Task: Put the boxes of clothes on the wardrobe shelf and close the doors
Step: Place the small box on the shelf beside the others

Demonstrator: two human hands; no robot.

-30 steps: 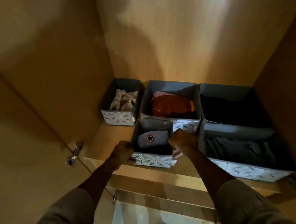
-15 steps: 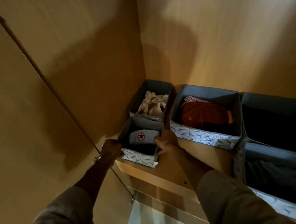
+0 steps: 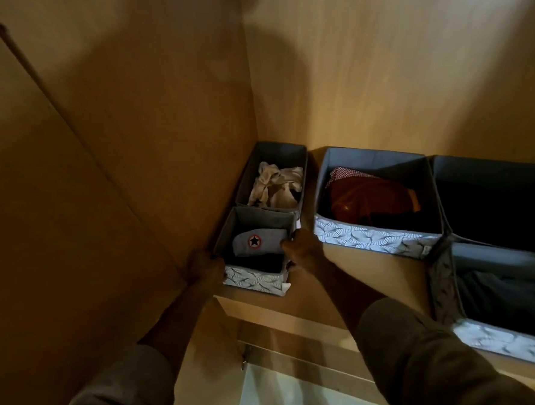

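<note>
A small grey fabric box (image 3: 255,278) with a patterned white front sits at the front left corner of the wooden shelf (image 3: 364,280). Inside lies a grey garment with a star badge (image 3: 259,242). My left hand (image 3: 207,269) grips its left front corner and my right hand (image 3: 302,250) grips its right wall. Directly behind it stands another small box of pale cloth (image 3: 273,184). To the right are a box with orange-brown clothes (image 3: 373,237), a dark box (image 3: 493,172) behind, and a large box of dark clothes (image 3: 499,338) at the front right.
The wardrobe's left side wall (image 3: 170,133) stands close to the held box. An open door panel (image 3: 37,251) fills the left. The back wall (image 3: 393,69) rises behind the boxes. A hinge (image 3: 244,362) and pale floor (image 3: 279,400) show below the shelf.
The held box has slid left along the shelf from in front of the orange-clothes box to the left corner, in front of the pale-cloth box. My view has turned left.
</note>
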